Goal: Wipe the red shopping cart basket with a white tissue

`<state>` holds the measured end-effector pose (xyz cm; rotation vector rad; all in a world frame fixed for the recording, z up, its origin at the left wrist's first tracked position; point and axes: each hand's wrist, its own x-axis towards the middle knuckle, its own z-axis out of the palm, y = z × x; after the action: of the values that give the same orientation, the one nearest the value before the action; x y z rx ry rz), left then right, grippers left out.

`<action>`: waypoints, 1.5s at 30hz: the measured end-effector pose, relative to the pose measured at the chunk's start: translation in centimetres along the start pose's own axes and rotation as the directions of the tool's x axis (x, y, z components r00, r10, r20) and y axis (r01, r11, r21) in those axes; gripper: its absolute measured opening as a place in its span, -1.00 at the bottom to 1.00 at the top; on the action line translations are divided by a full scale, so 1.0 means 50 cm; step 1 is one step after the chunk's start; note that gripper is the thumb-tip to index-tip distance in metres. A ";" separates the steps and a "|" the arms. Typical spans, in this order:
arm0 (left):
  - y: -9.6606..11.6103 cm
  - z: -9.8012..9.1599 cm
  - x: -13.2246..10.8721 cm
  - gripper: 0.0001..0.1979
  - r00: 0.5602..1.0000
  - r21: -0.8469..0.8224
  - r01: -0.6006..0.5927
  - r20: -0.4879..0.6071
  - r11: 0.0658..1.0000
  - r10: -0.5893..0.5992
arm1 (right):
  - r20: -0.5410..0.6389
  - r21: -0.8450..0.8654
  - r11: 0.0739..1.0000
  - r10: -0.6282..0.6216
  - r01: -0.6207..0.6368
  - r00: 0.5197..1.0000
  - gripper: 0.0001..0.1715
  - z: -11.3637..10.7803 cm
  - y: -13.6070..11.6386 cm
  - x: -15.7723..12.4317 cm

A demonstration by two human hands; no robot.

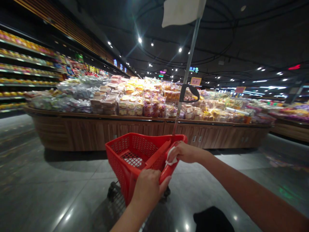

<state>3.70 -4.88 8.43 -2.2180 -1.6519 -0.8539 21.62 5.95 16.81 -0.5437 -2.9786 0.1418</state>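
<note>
A red plastic shopping cart (120, 169) stands right in front of me, its perforated basket pointing to the left. My left hand (148, 185) is wrapped round the near end of the red cart handle (166, 174). Farther along, my right hand (185, 152) is closed over a crumpled white tissue (172, 157) and presses it against the handle. Through the basket wall a pale patch shows, probably the floor. A thin upright pole (189, 62) rises from the handle side of the cart, bearing a white flag-like panel (182, 12) and a dark loop-shaped piece (181, 93).
A long wooden display counter (84, 133) heaped with bagged snacks (130, 104) crosses the view just beyond the cart. Stocked shelves (26, 61) line the left. Another display (292, 129) stands at the right. The grey floor (72, 193) is shiny. Something dark (213, 220) shows at the bottom.
</note>
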 end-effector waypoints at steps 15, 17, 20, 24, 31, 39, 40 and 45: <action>-0.009 0.004 -0.005 -0.63 1.000 0.019 -0.013 -0.007 1.000 0.013 | -0.490 -0.014 0.952 0.260 -0.306 0.832 -0.42 0.140 0.008 -0.081; -0.009 0.005 -0.004 -0.63 1.000 0.028 -0.014 -0.013 1.000 0.014 | -0.476 -0.010 0.916 0.348 -0.400 0.808 -0.45 0.114 0.025 -0.064; -0.008 0.006 -0.003 -0.63 1.000 0.025 -0.011 -0.022 1.000 0.012 | -0.420 -0.025 0.904 0.378 -0.427 0.825 -0.52 0.080 0.047 -0.031; -0.010 0.004 -0.005 -0.64 0.999 0.012 -0.014 -0.029 1.000 0.015 | -0.252 -0.076 0.948 0.281 -0.308 0.926 -0.58 0.048 0.046 0.021; -0.016 0.006 -0.010 -0.67 1.000 0.008 -0.003 -0.024 1.000 0.003 | 0.062 -0.205 0.921 0.349 -0.330 0.935 -0.61 -0.018 0.049 0.100; -0.034 0.003 -0.015 -0.66 1.000 -0.004 -0.017 -0.005 1.000 0.017 | 0.247 -0.164 0.946 0.315 -0.280 0.917 -0.71 -0.018 0.004 0.142; -0.035 0.002 -0.016 -0.66 1.000 -0.009 -0.014 0.002 1.000 0.014 | 0.239 -0.164 0.935 0.347 -0.314 0.907 -0.75 -0.020 0.019 0.136; -0.039 0.002 -0.019 -0.67 0.999 -0.049 0.021 0.050 0.999 -0.018 | 0.174 -0.124 0.864 0.503 -0.488 0.846 -0.63 -0.024 0.118 0.084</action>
<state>1.73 -4.94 7.53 -2.2771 -1.6949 -0.8609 19.89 13.02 17.71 -1.3849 -2.9608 0.1321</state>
